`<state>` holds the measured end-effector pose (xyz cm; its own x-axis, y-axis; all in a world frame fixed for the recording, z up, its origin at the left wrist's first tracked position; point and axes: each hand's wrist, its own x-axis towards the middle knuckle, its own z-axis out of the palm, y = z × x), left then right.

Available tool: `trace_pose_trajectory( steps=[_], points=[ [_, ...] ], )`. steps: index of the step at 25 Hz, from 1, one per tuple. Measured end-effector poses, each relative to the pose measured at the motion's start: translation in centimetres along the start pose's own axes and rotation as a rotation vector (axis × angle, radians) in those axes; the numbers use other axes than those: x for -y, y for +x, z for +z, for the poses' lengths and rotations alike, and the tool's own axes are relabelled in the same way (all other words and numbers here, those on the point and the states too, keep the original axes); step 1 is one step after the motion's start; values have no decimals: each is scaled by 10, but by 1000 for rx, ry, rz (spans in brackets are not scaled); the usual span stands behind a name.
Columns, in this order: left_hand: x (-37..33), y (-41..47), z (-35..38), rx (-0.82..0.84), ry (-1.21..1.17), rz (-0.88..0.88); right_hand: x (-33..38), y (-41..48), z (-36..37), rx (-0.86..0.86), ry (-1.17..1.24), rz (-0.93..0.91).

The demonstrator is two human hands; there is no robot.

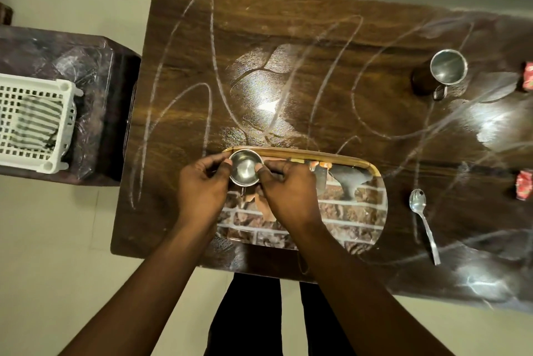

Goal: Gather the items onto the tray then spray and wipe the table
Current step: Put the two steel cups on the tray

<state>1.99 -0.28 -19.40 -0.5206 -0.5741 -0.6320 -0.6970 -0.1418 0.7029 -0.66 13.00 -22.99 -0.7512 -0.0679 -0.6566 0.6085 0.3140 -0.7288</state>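
Head: left hand (202, 187), right hand (288, 192) pinch steel cup (245, 168) over tray (364, 164).

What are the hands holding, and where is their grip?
A small steel cup at the left end of the tray; the left hand and right hand pinch its rim from opposite sides.

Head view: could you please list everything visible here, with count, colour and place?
table: 1, dark brown with white streaks, centre
tray: 1, brick-patterned, wooden rim, table's near edge
held cup: 1, steel, at tray's far-left corner
mug: 1, steel, table's far right
spoon: 1, silver, right of tray
wrapped items: 2, red, table's right edge
basket: 1, white, on side stand, left
cloth: 1, striped, inside basket
left hand, right hand: both pinch the held cup's rim
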Motion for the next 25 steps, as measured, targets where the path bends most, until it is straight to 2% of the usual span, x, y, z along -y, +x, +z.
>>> trace_pose_trajectory(
  steps=[3, 6, 8, 12, 15, 22, 25],
  points=[
    [-9, -9, -2, -130, 219, 232, 13, -1, -24, 22, -41, -14],
    [-35, -12, 26, -83, 231, 412, 33, 10, -83, -94, -79, -151],
    [-57, -12, 65, 12, 226, 447, 50, 25, -137, -206, -94, -217],
    [-91, -13, 160, 241, 219, 406, 71, 68, -236, -454, -77, -327],
    [-102, -15, 228, 324, 238, 417, 71, 106, -294, -541, -62, -349],
    [-110, -7, 337, 427, 100, 166, 51, 165, -331, -322, -136, -210],
    [-109, -6, 356, 393, 62, 156, 48, 171, -328, -228, -128, -200]
  ],
)
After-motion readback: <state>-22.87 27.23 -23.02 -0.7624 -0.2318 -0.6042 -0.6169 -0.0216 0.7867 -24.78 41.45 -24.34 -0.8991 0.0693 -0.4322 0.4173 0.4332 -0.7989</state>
